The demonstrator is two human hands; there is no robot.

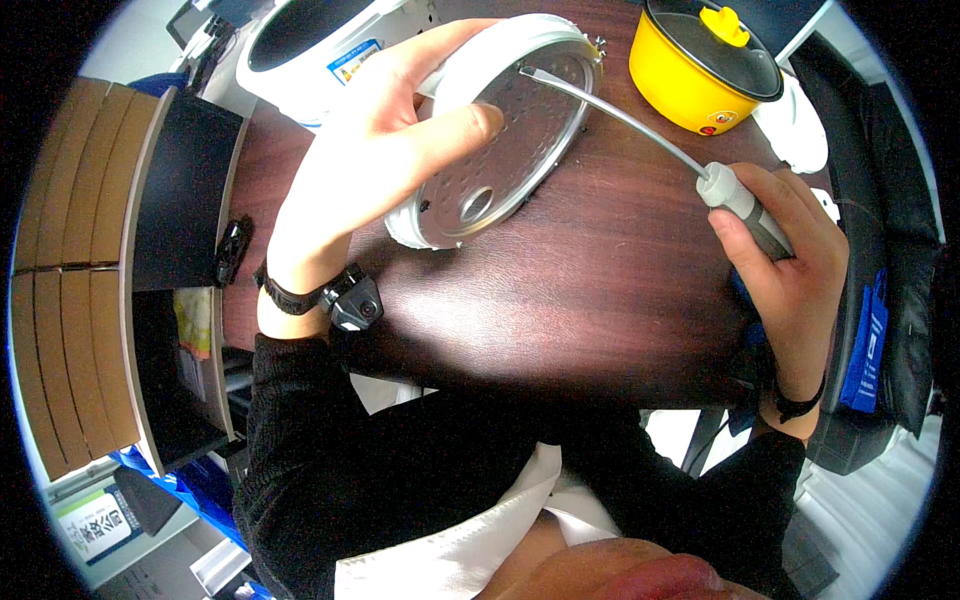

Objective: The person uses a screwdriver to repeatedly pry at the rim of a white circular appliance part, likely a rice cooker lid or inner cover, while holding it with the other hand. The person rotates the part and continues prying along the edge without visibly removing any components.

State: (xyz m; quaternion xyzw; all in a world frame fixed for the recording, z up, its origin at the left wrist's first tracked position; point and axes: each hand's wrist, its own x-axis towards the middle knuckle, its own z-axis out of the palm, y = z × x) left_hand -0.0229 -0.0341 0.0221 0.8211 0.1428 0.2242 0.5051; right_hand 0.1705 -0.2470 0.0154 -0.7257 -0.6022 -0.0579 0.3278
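Observation:
My left hand (pixel 385 145) grips a round, white-rimmed disc (pixel 515 135), its thumb across the face and its fingers behind the rim. The disc is tilted up above the table; small holes dot its greyish, see-through face, and a larger round opening lies near its lower end. In my right hand (pixel 795 240) is a flat-tipped screwdriver (pixel 735 195) with a white and grey handle. Its long metal shaft reaches left to the disc's upper part. The tip lies over the face near the rim; whether it touches, I cannot tell. Small bits cling along the rim.
A yellow pot (pixel 680 85) with a dark lid and yellow knob stands at the far right of the brown table (pixel 520 310). Behind my left hand is a white tub (pixel 290 90). Shelves (pixel 180 190) and stacked cardboard boxes (pixel 75 190) border the left side.

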